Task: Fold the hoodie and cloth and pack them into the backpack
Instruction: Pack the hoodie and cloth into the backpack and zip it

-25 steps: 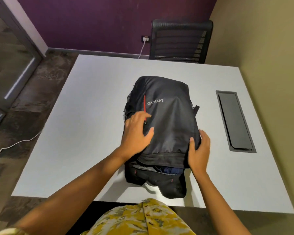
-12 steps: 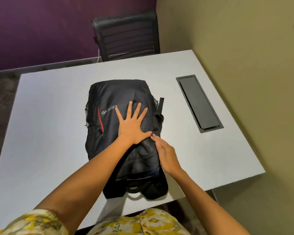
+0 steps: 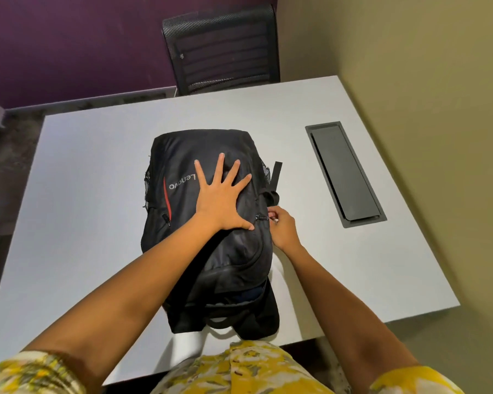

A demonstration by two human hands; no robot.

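Note:
A black backpack (image 3: 182, 155) with a red stripe and grey lettering lies flat on the white table (image 3: 83, 166), its open top end toward me. A sliver of dark blue cloth (image 3: 249, 294) shows in that opening; the hoodie is hidden. My left hand (image 3: 222, 194) lies flat on the backpack's front, fingers spread. My right hand (image 3: 282, 226) sits at the backpack's right side, fingertips pinched on the zipper pull (image 3: 264, 217).
A black recessed cable tray (image 3: 345, 174) is set into the table to the right of the backpack. A black mesh chair (image 3: 222, 46) stands at the table's far side. A beige wall runs along the right.
My left hand moved up from the backpack's near left side and spread flat on its front. My right hand shifted from the near edge to the zipper on the right side. The view turned rightward.

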